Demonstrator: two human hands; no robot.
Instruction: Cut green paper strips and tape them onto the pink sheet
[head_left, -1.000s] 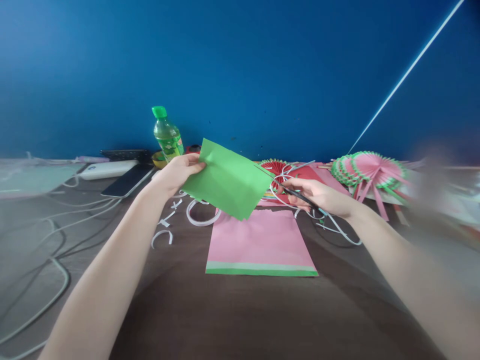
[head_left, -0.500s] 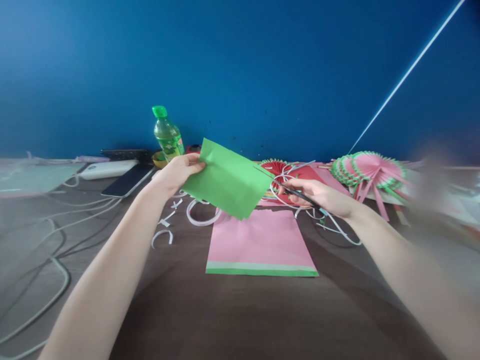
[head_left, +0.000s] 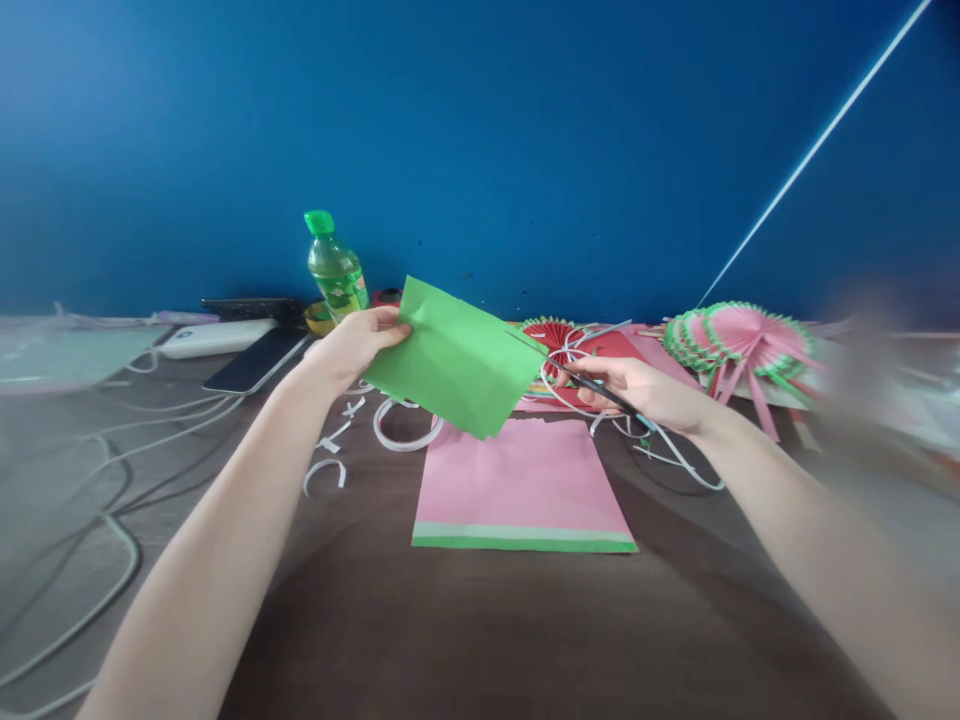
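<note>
A bright-green rectangular sheet of paper (head_left: 454, 365) is held up at a tilt above the dark brown table (head_left: 525, 630), with its lowest corner seen in front of the far edge of a flat pink paper sheet (head_left: 517, 475). Its left side is gripped by the left hand (head_left: 356, 345), the thumb and fingers being clamped on the paper. By the right hand (head_left: 630, 392) a pair of dark-handled metal scissors (head_left: 611, 396) is grasped, with the fingers wrapped around the handles; the slim blades are pointed leftward, over the right part of the green sheet. Whether the blades are parted cannot be told with certainty, as they are too thin in this view.

The pink sheet is laid on the table, with a pale green band and a brighter green band along its near edge. To its left, a white ring-shaped roll (head_left: 409, 446) and short white strips (head_left: 328, 444) are scattered. Toward the table's far edge, a green-capped clear plastic bottle (head_left: 335, 265) is stood by the blue wall (head_left: 525, 130), and pink-and-green pleated paper rounds (head_left: 754, 330) are set at the right.
</note>
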